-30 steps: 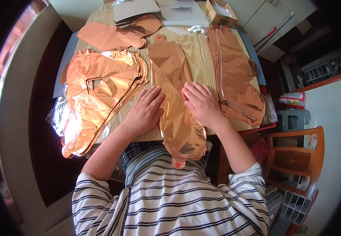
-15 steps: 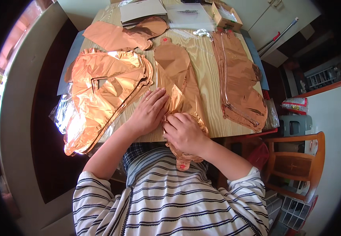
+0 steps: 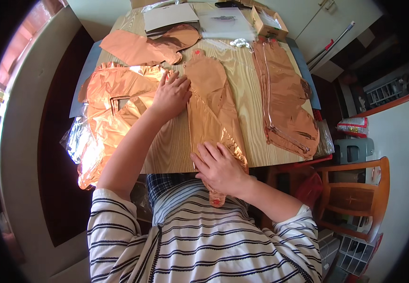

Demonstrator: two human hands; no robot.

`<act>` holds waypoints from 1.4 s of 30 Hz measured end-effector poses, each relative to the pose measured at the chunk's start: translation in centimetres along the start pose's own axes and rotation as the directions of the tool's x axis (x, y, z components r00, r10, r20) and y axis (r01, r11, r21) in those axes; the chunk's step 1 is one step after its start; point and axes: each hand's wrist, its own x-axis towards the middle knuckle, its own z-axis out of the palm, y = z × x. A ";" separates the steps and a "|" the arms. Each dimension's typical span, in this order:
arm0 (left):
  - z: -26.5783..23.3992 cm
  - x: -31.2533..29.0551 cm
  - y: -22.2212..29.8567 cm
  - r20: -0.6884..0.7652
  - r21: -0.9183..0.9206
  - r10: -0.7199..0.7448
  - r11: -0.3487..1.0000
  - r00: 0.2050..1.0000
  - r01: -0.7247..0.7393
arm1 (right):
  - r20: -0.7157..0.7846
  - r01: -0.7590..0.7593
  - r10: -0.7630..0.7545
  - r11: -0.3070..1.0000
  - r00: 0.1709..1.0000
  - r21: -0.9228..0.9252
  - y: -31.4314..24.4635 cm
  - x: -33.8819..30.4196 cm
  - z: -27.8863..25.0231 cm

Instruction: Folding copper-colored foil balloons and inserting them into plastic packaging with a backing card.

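Note:
A flat copper-coloured foil balloon [image 3: 209,111] lies lengthwise in front of me. Its rounded far end has a tab with a red mark, and its near end hangs past the table edge. My right hand [image 3: 221,167] rests on the near part, palm down with fingers stretched out. At the balloon's upper left edge lies my left hand [image 3: 172,96], fingers spread, between it and the pile of foil balloons [image 3: 103,94] on the left. That pile is shiny and has a rectangular opening.
Another foil balloon [image 3: 133,45] lies at the far left, and a stack of them [image 3: 284,94] on the right. At the back are white sheets [image 3: 170,18], a clear plastic packet [image 3: 225,24], a small box [image 3: 268,23] and a white bundle [image 3: 240,43]. A wooden chair [image 3: 355,193] stands to the right.
My left hand has moved away from me, up along the balloon's left edge. The right hand has opened from a pinch and lies flat. The balloon's raised, crumpled middle is now flatter.

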 end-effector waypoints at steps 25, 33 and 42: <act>-1.0 -5.3 7.9 0.110 -0.028 -0.080 0.996 0.991 0.084 | 0.092 -0.365 0.360 0.931 0.928 0.034 14.3 2.4 1.7; -1.4 -5.2 8.2 0.117 -0.006 -0.081 0.997 0.990 0.083 | 0.202 -0.388 0.360 0.914 0.911 0.122 12.6 1.3 -0.8; -2.0 -4.4 8.2 0.192 -0.013 -0.088 0.996 0.977 0.092 | 0.231 -0.333 0.316 0.942 0.920 0.040 11.6 -0.6 0.3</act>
